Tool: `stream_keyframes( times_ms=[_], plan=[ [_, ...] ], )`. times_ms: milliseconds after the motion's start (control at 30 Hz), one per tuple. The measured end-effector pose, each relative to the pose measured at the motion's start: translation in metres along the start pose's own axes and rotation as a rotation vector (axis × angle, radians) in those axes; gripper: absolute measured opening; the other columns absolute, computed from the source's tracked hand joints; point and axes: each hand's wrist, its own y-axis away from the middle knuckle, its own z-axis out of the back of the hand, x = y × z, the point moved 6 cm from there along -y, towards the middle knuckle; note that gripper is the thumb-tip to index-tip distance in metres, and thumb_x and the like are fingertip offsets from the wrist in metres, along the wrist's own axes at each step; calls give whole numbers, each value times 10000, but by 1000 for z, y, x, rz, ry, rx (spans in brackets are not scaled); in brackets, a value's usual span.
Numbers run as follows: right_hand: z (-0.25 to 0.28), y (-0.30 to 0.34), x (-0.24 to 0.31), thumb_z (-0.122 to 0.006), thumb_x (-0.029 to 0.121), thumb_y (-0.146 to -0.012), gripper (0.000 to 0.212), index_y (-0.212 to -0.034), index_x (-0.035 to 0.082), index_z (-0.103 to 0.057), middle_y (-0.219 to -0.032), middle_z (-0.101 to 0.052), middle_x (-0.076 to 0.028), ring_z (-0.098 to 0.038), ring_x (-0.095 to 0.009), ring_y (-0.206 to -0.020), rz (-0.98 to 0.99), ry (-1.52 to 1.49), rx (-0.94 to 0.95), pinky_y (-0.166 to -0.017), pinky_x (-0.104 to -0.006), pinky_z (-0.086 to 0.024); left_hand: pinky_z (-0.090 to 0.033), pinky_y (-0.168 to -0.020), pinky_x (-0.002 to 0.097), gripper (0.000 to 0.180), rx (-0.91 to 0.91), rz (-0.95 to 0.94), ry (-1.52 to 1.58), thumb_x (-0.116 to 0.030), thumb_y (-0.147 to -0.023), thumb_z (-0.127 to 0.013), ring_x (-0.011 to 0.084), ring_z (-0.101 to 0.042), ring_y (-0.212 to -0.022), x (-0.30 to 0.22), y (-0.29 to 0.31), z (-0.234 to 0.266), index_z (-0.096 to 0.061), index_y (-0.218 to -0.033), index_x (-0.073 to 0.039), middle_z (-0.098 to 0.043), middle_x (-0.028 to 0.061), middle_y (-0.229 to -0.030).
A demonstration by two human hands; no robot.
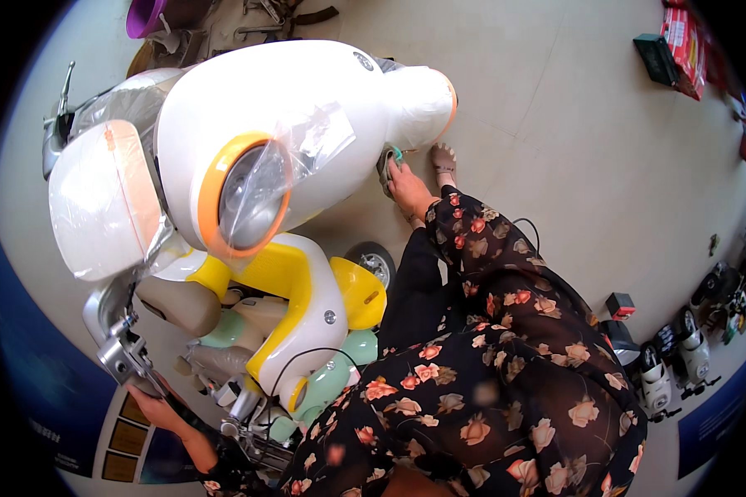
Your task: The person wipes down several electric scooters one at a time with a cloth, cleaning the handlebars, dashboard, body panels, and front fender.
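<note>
A white electric scooter with an orange-rimmed round headlight stands at my left, partly wrapped in clear plastic film. My left hand is closed at the near end of its handlebar; the grip itself is mostly hidden. My right hand reaches forward, fingers closed round a crumpled grey-green cloth beside the lower edge of the white front body. A small teal bit shows at the fingertips. The white mirror-shaped panel left of the headlight is also wrapped in film.
A yellow-and-white scooter and mint-green parts stand close beside my left arm. A small wheel is near my leg. Small scooters line the right, red boxes the far right. A purple bin stands far left.
</note>
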Motion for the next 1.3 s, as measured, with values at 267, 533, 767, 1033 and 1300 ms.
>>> stream_keyframes(
  times_ms=[267,533,767,1033,1300],
  plan=[
    [-32,13,-7,-495,250,-935,487,-1406,126,-512,-1125,-676,-219,-628,-381,-1072,114,-140,417,-932,-425,-485,-489,-933,414,613,70,-23,-70,-398,-940,-620,386,-577,-1202,14,-30,-53,-463,-1447,-91,-578,174,-1371],
    [11,23,-47,-475,248,-986,349,-1223,41,-626,-1103,-693,-86,-654,-222,-1047,-397,-692,587,-932,-366,-508,-431,-1048,338,405,-399,-258,357,-216,-944,-669,234,-583,-1223,-58,-38,-29,-621,-1325,-91,-605,83,-1364],
    [62,32,-71,-362,396,-1042,513,-1383,44,-513,-1315,-617,-134,-617,-291,-1177,-639,-890,667,-1040,-434,-480,-373,-1078,318,386,270,292,993,-145,-1026,-485,170,-566,-1195,-104,166,-100,-552,-1390,-35,-653,82,-1280],
    [47,18,-14,-364,306,-1047,452,-1365,29,-526,-1344,-595,-142,-575,-296,-1229,-619,-760,882,-1076,-437,-448,-496,-927,319,486,794,743,1372,-41,-958,-489,195,-640,-1075,-203,411,-129,-487,-1443,-80,-652,142,-1288],
    [-25,63,91,-372,302,-1038,455,-1355,12,-522,-1340,-591,-153,-569,-311,-1225,-584,-454,1220,-1063,-455,-450,-469,-1014,364,494,967,926,1488,-131,-954,-521,219,-620,-1152,-270,467,-110,-479,-1441,-54,-633,138,-1315]
  ],
)
